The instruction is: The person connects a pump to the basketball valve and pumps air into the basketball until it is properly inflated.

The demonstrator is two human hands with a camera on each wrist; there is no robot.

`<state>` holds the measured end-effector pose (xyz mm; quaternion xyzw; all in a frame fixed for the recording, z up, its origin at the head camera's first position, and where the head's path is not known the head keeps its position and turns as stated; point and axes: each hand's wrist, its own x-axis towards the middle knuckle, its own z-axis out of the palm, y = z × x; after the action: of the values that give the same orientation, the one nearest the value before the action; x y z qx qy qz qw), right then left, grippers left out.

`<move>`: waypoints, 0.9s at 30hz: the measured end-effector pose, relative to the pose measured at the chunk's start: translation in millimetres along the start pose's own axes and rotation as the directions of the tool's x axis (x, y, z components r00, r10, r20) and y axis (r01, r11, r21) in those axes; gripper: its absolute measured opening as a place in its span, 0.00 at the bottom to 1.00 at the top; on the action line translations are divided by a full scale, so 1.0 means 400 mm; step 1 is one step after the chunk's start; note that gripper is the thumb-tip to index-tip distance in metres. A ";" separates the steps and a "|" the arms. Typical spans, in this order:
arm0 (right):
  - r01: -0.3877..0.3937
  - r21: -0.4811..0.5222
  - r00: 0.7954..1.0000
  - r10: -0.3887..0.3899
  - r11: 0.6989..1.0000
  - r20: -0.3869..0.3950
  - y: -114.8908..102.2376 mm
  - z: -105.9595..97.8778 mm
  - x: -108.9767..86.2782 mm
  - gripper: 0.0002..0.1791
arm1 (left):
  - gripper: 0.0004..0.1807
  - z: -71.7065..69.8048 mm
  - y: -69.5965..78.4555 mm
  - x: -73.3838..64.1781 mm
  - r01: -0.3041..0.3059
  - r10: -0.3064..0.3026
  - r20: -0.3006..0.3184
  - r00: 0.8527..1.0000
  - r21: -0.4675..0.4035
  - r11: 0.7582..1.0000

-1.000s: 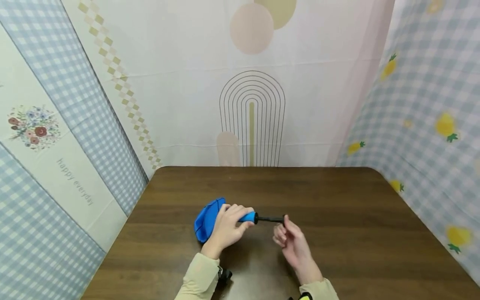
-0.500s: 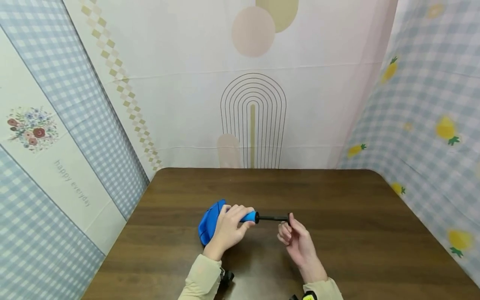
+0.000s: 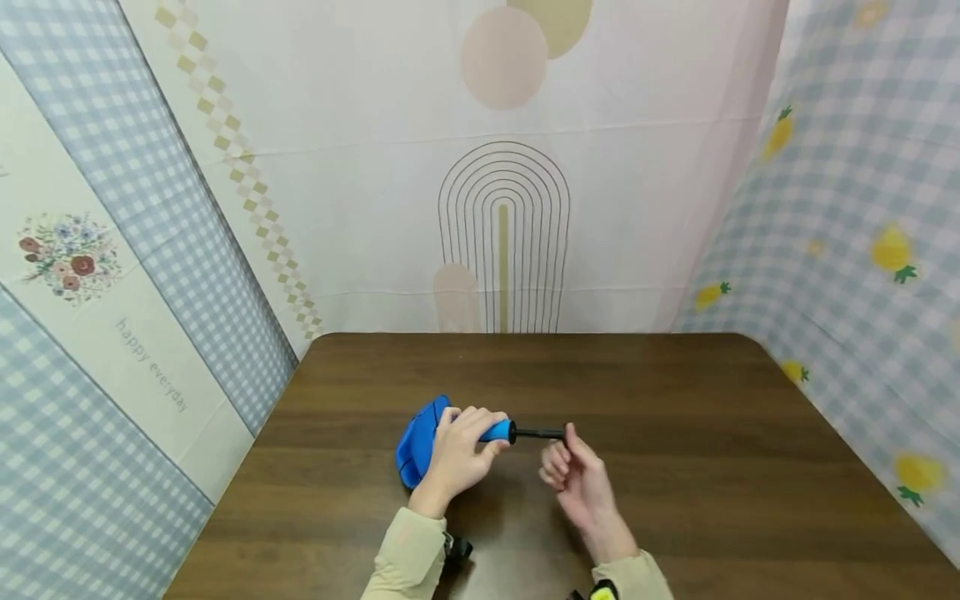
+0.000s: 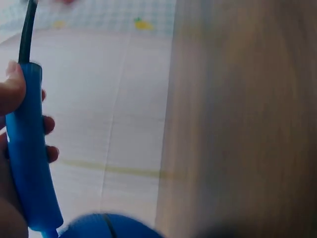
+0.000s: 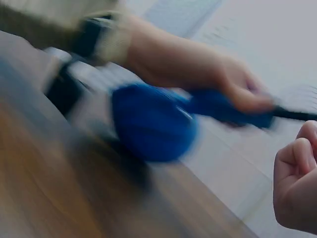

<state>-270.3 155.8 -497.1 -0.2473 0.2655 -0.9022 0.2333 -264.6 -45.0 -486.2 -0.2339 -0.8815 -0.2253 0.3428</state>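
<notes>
My left hand [image 3: 457,454] grips the blue barrel of a hand pump [image 3: 497,431], held level above the table. In the left wrist view, thumb and fingers wrap round the blue barrel [image 4: 30,148]. A blue ball [image 3: 417,442] with black lines, dented in the head view, sits at the pump's left end, partly hidden behind the left hand. From the other end extends a black plunger rod [image 3: 538,433]. My right hand [image 3: 587,487] pinches the rod's outer end, its other fingers curled. The right wrist view shows ball [image 5: 151,124] and pump blurred.
A brown wooden table [image 3: 675,433] lies beneath both hands. Behind it hangs a pale patterned cloth [image 3: 360,225], with checked cloths [image 3: 825,275] at the sides. Black wrist straps show below both hands.
The right hand drew the plunger out a little to the right, then moved back left, so less rod shows now. The left hand keeps its grip on the pump, nearly still.
</notes>
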 end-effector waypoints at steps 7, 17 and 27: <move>-0.034 -0.097 0.999 0.031 0.995 -0.031 0.007 0.015 0.025 0.28 | 0.17 -0.007 -0.005 0.009 -0.012 0.011 -0.033 0.999 -0.035 0.999; -0.099 -0.030 0.989 0.095 0.995 -0.116 0.014 0.005 -0.007 0.29 | 0.16 0.026 0.028 0.010 -0.046 0.048 0.065 0.997 -0.024 0.999; 0.028 0.082 0.999 -0.026 0.996 -0.018 0.023 0.020 -0.019 0.31 | 0.17 -0.010 0.014 -0.016 -0.001 0.001 -0.018 1.000 0.013 1.000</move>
<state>-257.2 150.4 -499.2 -0.2333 0.2266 -0.9176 0.2288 -255.1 -44.6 -486.7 -0.2301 -0.8798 -0.2213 0.3522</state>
